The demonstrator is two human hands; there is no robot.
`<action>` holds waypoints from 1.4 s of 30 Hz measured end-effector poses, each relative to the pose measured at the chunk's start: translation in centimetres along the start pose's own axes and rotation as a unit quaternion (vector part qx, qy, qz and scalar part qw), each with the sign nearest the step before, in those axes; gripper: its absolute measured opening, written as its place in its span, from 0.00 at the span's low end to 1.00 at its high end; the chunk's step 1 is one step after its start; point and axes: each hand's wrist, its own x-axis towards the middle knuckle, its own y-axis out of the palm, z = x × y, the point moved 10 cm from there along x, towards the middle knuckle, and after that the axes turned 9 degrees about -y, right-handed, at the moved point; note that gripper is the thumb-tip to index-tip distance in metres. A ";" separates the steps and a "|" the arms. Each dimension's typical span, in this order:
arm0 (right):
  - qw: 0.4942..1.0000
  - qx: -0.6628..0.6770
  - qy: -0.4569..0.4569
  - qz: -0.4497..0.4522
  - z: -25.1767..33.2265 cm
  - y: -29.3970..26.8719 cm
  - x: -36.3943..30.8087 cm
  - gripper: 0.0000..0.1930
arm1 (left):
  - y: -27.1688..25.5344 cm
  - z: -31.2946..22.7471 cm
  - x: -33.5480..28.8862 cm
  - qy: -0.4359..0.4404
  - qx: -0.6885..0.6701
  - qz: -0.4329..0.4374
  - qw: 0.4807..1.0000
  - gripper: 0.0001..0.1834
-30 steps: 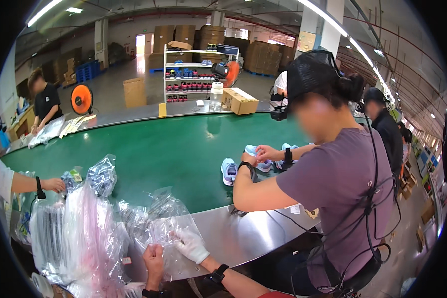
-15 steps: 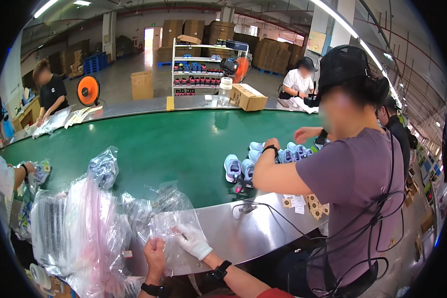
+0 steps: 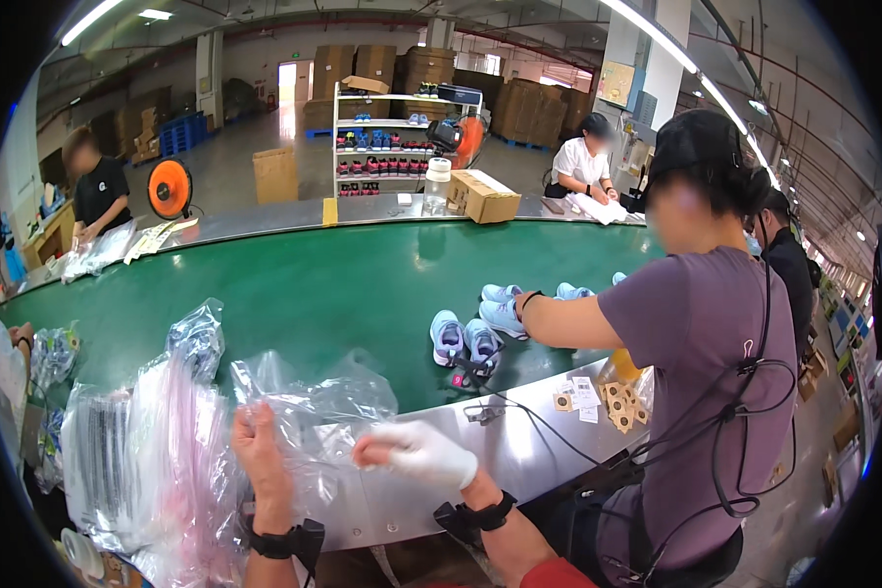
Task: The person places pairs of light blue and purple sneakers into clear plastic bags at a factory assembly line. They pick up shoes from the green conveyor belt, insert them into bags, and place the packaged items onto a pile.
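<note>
Small blue shoes (image 3: pixel 465 338) lie on the green conveyor belt (image 3: pixel 343 284), right of centre. A cardboard box (image 3: pixel 485 196) stands at the far side.

- I'm standing in a shoe factory's packing hall, at the steel edge (image 3: pixel 519 441) of a long green conveyor belt (image 3: pixel 343 284).
- Pairs of light blue sneakers (image 3: pixel 465 340) sit on the belt near its right edge.
- Co-workers (image 3: pixel 696 333) line both sides.
- Stacked cardboard boxes (image 3: pixel 431 73) and a rack of shoes (image 3: pixel 377 137) fill the concrete floor behind.
</note>
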 end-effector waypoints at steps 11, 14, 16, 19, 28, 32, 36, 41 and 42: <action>0.709 -0.610 0.265 -0.235 -13.7 -19.1 -1.4 0.25 | 1.7 -0.4 -1.0 0.022 0.152 0.058 0.986 0.12; 0.676 -0.622 0.359 -0.168 -16.3 -20.3 -2.0 0.26 | 0.8 0.8 -0.6 0.010 0.142 0.046 0.989 0.12; 0.654 -0.650 0.357 -0.147 -16.2 -19.7 -1.5 0.25 | 0.9 0.5 -0.8 0.001 0.163 0.041 0.986 0.12; 0.659 -0.634 0.378 -0.146 -16.6 -20.5 -1.5 0.24 | 0.1 0.7 -0.9 0.001 0.171 0.045 0.984 0.11; 0.677 -0.649 0.287 -0.194 -17.1 -19.2 0.1 0.24 | 4.8 -0.3 -0.4 -0.011 0.147 0.087 0.985 0.11; 0.895 -0.115 0.164 -0.399 -15.4 -18.2 -0.7 0.21 | 4.1 -1.2 0.9 -0.003 0.154 0.077 0.985 0.11; 0.815 0.377 -0.101 -0.429 -7.3 -14.1 -1.3 0.20 | 3.5 -0.3 1.6 0.007 0.142 0.067 0.988 0.12; 0.977 0.090 0.002 -0.195 -3.4 -8.1 -1.9 0.19 | 4.9 -1.8 1.4 0.009 0.132 0.090 0.987 0.11; 0.989 -0.092 0.092 -0.072 -2.1 -5.2 -1.0 0.18 | 5.6 -2.4 0.8 0.054 0.172 0.114 0.977 0.10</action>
